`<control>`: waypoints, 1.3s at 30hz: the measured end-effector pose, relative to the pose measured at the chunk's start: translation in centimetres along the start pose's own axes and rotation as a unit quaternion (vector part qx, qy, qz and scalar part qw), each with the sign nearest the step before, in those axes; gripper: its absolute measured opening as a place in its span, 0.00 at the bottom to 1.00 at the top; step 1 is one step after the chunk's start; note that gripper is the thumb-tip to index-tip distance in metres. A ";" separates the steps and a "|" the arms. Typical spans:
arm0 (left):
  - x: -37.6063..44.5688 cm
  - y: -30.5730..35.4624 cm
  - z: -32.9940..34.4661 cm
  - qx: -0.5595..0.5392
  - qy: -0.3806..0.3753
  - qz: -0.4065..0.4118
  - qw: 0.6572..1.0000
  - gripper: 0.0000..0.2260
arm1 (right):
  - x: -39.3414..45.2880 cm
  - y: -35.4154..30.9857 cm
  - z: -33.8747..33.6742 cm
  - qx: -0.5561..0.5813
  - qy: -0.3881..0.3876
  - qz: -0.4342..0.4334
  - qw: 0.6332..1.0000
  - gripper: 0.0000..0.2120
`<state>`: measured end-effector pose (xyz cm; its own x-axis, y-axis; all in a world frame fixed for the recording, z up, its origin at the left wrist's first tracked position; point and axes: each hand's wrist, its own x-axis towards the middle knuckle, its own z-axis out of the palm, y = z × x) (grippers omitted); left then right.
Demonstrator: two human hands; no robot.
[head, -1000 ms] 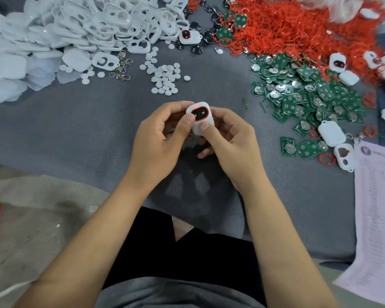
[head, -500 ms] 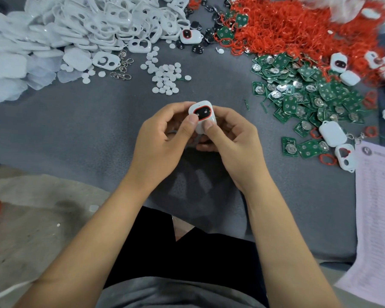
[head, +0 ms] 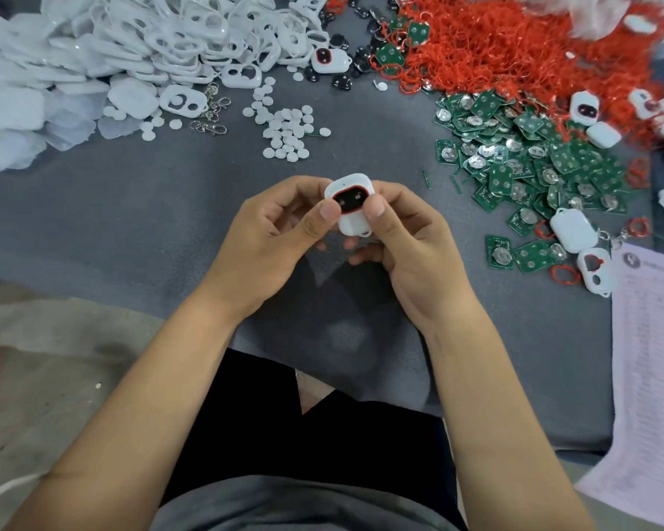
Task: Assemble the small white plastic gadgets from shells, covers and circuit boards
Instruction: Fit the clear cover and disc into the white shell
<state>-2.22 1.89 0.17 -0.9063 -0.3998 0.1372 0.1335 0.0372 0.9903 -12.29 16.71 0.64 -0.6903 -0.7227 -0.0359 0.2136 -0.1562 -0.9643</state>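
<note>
A small white gadget [head: 351,216] with a red-rimmed black window is held above the grey cloth [head: 131,208] at the middle. My left hand [head: 269,243] grips its left side, thumb on the window's edge. My right hand [head: 411,243] grips its right side, thumb against the front. A heap of white shells and covers [head: 139,44] lies at the far left. Green circuit boards [head: 526,162] with coin cells are piled at the right.
Red rubber rings [head: 514,44] fill the far right. Small white discs [head: 284,132] and metal clasps [head: 211,116] lie ahead of my hands. Finished white gadgets [head: 572,229] sit near the boards, and a printed sheet [head: 656,358] lies at the right edge.
Both hands have kept hold of the gadget and shifted it slightly right and up. My thumbs have moved a little on its front.
</note>
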 end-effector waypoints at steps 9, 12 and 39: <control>-0.3 -0.4 -0.1 -0.004 0.021 0.011 1.000 0.05 | 0.3 -0.2 -0.2 0.042 -0.014 0.029 0.999 0.08; -0.1 -0.4 0.3 0.017 0.053 0.013 0.998 0.05 | 0.7 0.1 0.2 0.032 0.017 0.026 0.999 0.08; 4.4 1.6 18.3 0.046 -0.231 -0.015 0.972 0.11 | -10.3 -4.9 -11.4 -0.006 0.400 -0.105 0.910 0.06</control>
<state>-13.29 16.97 2.71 -0.9953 0.0518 0.0816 0.0874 0.1229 0.9886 -14.09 32.57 2.80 -0.9987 0.0454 -0.0245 0.0137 -0.2230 -0.9747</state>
